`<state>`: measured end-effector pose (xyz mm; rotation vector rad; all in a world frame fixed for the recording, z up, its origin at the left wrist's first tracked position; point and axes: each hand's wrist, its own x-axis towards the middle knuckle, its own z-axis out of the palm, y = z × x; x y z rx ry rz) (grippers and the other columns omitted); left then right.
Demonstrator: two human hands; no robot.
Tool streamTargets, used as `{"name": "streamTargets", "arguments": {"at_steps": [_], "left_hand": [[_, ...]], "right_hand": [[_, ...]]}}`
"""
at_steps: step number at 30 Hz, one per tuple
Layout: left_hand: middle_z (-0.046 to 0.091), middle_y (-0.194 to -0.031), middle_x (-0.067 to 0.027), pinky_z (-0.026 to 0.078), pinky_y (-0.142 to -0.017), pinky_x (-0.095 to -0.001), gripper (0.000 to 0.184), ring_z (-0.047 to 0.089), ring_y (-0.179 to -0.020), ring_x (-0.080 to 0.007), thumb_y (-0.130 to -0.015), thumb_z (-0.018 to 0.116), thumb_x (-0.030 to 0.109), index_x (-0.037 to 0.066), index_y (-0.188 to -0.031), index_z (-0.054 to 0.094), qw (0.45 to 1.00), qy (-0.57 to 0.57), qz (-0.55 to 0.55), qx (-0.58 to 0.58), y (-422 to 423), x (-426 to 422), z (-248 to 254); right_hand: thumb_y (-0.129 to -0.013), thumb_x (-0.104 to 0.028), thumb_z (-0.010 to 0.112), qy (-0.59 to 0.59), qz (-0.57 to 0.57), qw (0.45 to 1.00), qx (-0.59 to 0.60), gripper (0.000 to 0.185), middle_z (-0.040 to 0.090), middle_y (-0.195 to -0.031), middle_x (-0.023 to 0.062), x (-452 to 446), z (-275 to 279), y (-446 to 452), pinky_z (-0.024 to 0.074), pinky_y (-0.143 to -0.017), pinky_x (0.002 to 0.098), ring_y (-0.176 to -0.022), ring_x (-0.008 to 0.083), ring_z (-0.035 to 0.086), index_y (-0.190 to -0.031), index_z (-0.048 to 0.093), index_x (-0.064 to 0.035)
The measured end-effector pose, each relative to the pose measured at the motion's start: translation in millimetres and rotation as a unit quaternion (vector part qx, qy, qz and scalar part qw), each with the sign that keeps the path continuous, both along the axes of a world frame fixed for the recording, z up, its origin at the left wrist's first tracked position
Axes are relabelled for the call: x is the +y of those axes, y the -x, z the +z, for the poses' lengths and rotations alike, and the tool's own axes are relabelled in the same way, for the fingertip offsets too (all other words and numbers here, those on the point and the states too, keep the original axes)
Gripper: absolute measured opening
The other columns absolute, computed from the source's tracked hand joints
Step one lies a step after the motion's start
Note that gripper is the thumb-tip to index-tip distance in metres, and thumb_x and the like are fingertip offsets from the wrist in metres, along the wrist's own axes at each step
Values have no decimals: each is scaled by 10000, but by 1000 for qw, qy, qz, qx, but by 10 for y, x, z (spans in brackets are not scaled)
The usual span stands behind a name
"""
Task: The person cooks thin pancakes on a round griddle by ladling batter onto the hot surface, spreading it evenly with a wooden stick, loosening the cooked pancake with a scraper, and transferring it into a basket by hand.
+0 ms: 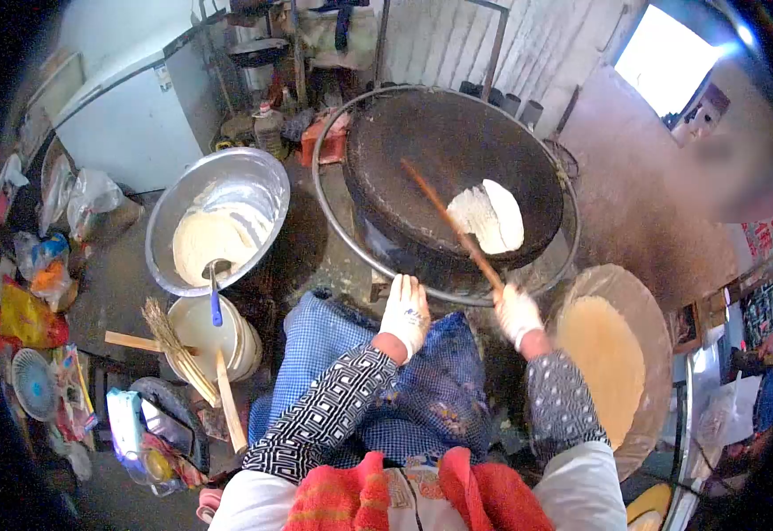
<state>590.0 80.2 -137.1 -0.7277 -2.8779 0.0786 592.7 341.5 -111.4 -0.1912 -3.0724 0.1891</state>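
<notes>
My right hand point(517, 313), in a white glove, grips the near end of a long wooden stick point(444, 215). The stick slants up and left over a large round black griddle point(404, 133). Near the griddle's right front lies a pale, partly folded sheet of batter or flatbread point(497, 217); the stick crosses its left edge, and I cannot tell whether they touch. My left hand point(406, 311), also gloved, has its fingers stretched out and holds nothing. It is above my lap, by the metal ring point(333, 226) around the griddle.
A metal basin point(158, 234) of pale batter stands left, with a blue-handled ladle point(216, 308) in it. Below is a white bucket point(243, 350) with a straw brush point(170, 332) and wooden sticks across it. Right, a round board point(657, 332) bears pale round flatbread point(601, 354).
</notes>
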Motion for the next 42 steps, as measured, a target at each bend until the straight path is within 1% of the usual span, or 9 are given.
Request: {"name": "streamTargets", "arguments": {"at_steps": [4,5,20,30,33,34,35,38,42], "left_hand": [[437,-1439,-263,139,-1191,-506,664,349,-1384,-390,-903,522,378,-86,-1372,445,1000,12,-2,5,-25,-58,27],[435,-1442,-265,136,-1191,-510,666,347,-1386,-391,-906,518,383,-86,-1373,443,1000,11,-3,0,-12,-77,26],[508,-1372,-235,178,-1163,-538,629,397,-1336,-389,-883,555,391,-80,-1298,519,999,-22,27,1,136,-231,216],[458,-1456,-189,136,-1181,-536,655,349,-1397,-330,-896,522,410,-39,-1371,478,996,13,73,-55,279,-341,298],[569,-1307,-161,246,-1116,-528,559,452,-1280,-315,-842,597,390,-5,-1237,587,997,-34,54,49,317,-425,139],[628,-1172,-147,309,-1058,-532,428,505,-1203,-327,-896,509,314,15,-1190,598,998,-44,32,-38,274,-455,421],[642,-991,-104,388,-971,-490,336,563,-1034,-307,-873,532,301,53,-1082,618,996,-76,35,-5,206,-438,569],[625,-1248,-109,345,-1068,-458,565,548,-1191,-277,-792,684,415,91,-1246,594,991,-79,79,-75,68,-214,840],[317,-1561,-126,90,-1197,-490,712,243,-1456,-280,-919,494,465,27,-1467,375,983,27,113,-141,218,-507,221]], "right_hand": [[-984,-377,449,146,-102,982,58,344,664,-792,260,951,-830,253,524,-693,533,-758,439,654,-1003,531,-44],[-985,-378,449,-40,-105,993,30,349,666,-807,262,682,-251,188,524,-696,530,-767,438,656,-1011,532,-41],[-977,-298,484,-17,20,999,28,275,642,-751,263,617,-229,106,497,-714,571,-728,454,637,-966,555,-33],[-1004,-373,409,-57,-95,993,35,367,661,-883,281,863,-156,285,514,-763,549,-817,454,648,-1028,534,-29],[-984,-283,460,-24,-78,996,44,273,664,-854,247,592,86,238,535,-705,501,-818,401,656,-982,581,-38],[-938,-206,499,-171,91,981,4,195,658,-770,174,543,128,166,545,-647,454,-705,329,655,-853,610,-70],[-927,-206,509,-129,104,986,11,194,654,-748,164,528,147,42,546,-629,440,-677,314,650,-859,617,-60],[-894,-208,541,-65,8,996,65,204,641,-683,135,721,37,-269,550,-575,401,-592,270,635,-877,638,-30],[-867,-248,577,-90,-15,990,107,228,687,-733,133,696,-224,-172,559,-644,387,-697,274,692,-842,651,-34]]}}
